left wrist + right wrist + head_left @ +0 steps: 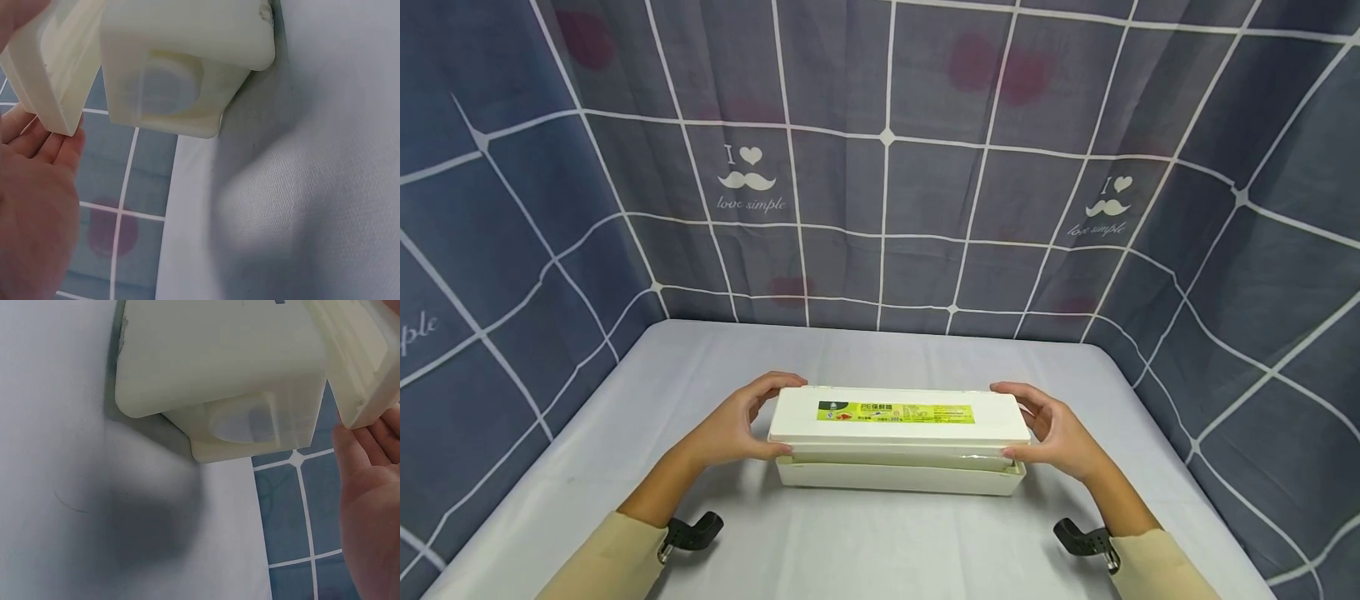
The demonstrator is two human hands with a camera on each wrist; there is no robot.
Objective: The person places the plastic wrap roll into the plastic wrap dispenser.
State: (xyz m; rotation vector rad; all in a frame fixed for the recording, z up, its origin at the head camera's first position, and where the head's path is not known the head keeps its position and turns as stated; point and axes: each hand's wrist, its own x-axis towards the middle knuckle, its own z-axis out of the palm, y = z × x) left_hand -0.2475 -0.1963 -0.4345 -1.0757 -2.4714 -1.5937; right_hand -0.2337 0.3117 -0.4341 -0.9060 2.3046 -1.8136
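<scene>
A long white cling film dispenser lies crosswise on the table, its lid (902, 434) lifted off the base (898, 479) with a gap between them. On the lid's top is a yellow-green label (895, 413). My left hand (737, 427) grips the lid's left end, thumb at the front edge and fingers at the back. At the other end my right hand (1058, 429) holds it the same way. Clear film (985, 459) glints in the gap. Both wrist views show the raised lid (69, 81) beside the base (212, 356), which has a round opening in its end.
A white cloth covers the table (850, 542). Dark blue-grey curtains (842, 183) with white grid lines stand along its back and both sides. A black strap mount (696, 532) sits on the left wrist, and another mount (1078, 537) on the right.
</scene>
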